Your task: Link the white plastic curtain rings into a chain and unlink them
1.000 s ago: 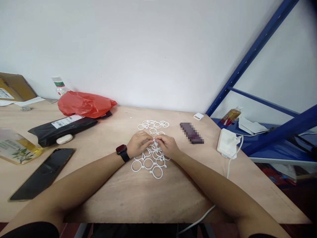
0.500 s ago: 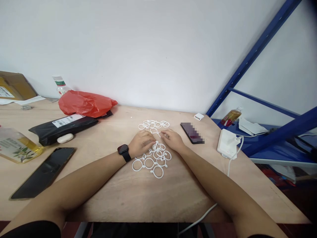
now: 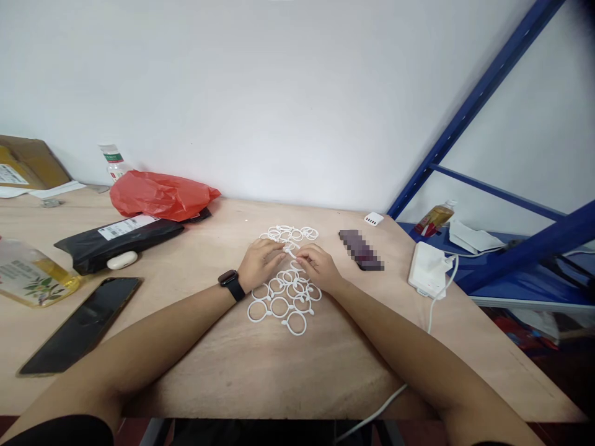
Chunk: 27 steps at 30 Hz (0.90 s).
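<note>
Several white rings (image 3: 280, 307), each with a small knob or eyelet and resembling curtain rings, lie in a loose group on the wooden table in front of me. A smaller group of white rings (image 3: 283, 233) lies farther back, beyond my fingers. My left hand (image 3: 261, 265), with a black watch on its wrist, has thumb and fingers closed at one white ring (image 3: 290, 249) between the hands. From the other side my right hand (image 3: 318, 267) pinches at the same spot. The fingers partly hide what each grips.
A phone (image 3: 361, 249) and a white charger block (image 3: 427, 269) with a cable are on the right, near a blue shelf frame (image 3: 497, 196). To the left are a red bag (image 3: 162, 195), a black parcel (image 3: 121, 241), a dark phone (image 3: 81, 325) and an oil bottle (image 3: 35, 272).
My left hand has shifted slightly away from me and left, uncovering rings in the near group. A ring now shows raised between both hands' fingertips. My right hand has moved slightly left.
</note>
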Available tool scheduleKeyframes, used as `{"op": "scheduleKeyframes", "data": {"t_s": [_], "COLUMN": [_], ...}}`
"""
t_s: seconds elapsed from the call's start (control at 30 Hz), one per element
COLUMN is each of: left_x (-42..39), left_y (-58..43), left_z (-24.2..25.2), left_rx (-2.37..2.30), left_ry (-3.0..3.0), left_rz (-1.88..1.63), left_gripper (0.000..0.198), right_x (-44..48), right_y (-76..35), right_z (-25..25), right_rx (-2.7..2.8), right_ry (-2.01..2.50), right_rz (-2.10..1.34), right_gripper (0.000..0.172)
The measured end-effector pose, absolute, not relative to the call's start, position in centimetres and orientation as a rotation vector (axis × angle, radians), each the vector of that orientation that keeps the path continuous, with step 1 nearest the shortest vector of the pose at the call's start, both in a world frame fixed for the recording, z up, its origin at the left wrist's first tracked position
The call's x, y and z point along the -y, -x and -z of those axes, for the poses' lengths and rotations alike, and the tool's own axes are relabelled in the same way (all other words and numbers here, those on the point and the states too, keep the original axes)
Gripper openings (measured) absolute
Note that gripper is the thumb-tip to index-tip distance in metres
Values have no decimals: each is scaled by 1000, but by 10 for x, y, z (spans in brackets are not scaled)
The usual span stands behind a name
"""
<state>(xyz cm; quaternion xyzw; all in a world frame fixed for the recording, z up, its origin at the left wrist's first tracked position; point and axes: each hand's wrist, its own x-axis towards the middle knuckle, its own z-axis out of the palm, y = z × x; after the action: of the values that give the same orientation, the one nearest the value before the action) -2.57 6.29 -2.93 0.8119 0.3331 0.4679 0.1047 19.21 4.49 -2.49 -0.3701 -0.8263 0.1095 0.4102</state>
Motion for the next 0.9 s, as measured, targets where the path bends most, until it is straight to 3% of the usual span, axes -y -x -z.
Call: {"op": "scheduleKeyframes", "data": {"t_s": [0.3, 0.9], "left_x": [-58, -47], "left_y": [27, 26], "left_z": [24, 16], "left_rx": [-850, -829], "left_ry": [-2495, -2645], "left_rz": [-1388, -1274], "left_gripper": [15, 20], "right_x": [-36, -26], "right_y": [-186, -174], "right_z": [25, 24], "right_rx": [2049, 2002], "right_ry": [906, 873], "right_rz": [-280, -223], "right_gripper": [15, 12]}}
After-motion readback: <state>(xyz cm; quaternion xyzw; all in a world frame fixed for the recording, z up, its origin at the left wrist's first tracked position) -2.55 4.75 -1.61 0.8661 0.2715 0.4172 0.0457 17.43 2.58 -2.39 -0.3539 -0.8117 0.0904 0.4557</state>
